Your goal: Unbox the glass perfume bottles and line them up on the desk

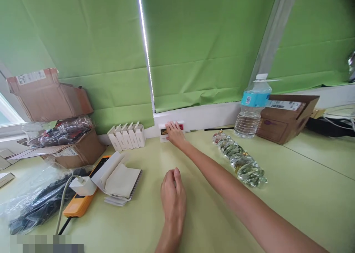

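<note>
My right hand [175, 133] reaches to the back edge of the table. Its fingers lie over a small white box [163, 137] with a dark picture and a red patch on its face. That box stands upright against the white sill, and my hand covers part of it. Nearer to me, my left hand [173, 194] rests on its side above the bare tabletop. Its fingers are loosely curled, the thumb points up, and nothing shows in it. Left of the right hand stands a row of several slim white boxes [126, 137] with flaps raised.
Clear-wrapped round items [238, 157] lie in a row on the right, before a water bottle [251, 109] and a cardboard box [283, 122]. On the left are an open notepad [122, 181], an orange power strip [79, 205], a bagged black item [41, 201] and stacked cartons [52, 98].
</note>
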The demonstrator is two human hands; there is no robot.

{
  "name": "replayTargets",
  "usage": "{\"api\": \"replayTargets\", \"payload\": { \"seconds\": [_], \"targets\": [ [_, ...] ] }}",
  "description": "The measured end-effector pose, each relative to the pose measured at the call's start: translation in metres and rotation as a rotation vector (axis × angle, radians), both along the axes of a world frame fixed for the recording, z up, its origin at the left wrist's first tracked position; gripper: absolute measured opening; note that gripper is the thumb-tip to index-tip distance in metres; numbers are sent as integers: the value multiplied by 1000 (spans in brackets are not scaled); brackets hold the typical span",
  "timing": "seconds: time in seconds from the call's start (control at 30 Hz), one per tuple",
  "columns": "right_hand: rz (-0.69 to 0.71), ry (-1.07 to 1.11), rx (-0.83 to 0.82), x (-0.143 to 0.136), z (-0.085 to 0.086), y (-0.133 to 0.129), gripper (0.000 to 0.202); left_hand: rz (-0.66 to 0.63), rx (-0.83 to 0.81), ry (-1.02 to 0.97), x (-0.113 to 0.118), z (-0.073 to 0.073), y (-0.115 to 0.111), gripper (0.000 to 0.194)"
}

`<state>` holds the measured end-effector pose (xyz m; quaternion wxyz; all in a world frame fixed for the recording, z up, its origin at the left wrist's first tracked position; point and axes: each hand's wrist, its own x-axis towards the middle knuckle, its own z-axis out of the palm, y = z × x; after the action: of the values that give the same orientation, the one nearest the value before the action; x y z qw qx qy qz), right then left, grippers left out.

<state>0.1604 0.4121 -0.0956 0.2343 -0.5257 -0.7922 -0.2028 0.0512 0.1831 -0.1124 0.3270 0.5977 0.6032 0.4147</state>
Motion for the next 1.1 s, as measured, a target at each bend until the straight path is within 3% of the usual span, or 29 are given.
{"api": "replayTargets", "payload": {
  "seconds": [0.13, 0.3, 0.53, 0.8, 0.97, 1.1],
  "targets": [
    [-4, 24, -12, -27, 11, -15, 61, 8, 13, -8, -1, 2, -1, 55],
    [163, -13, -121, -72, 27, -28, 44, 19, -17, -64, -2, 4, -2, 55],
    [262, 73, -320, -118, 38, -18, 42, 3, 7, -218, -6, 2, -3, 56],
    [309, 129, -352, -120, 39, -23, 31, 24, 17, -267, -6, 3, -3, 56],
    [395, 146, -332, -111, 36, -61, 22, 67, 57, -286, -6, -4, 3, 51],
    [430, 204, -298, -84, 32, -101, 19, 60, 106, -343, -8, -8, 9, 31]
  ]
}}
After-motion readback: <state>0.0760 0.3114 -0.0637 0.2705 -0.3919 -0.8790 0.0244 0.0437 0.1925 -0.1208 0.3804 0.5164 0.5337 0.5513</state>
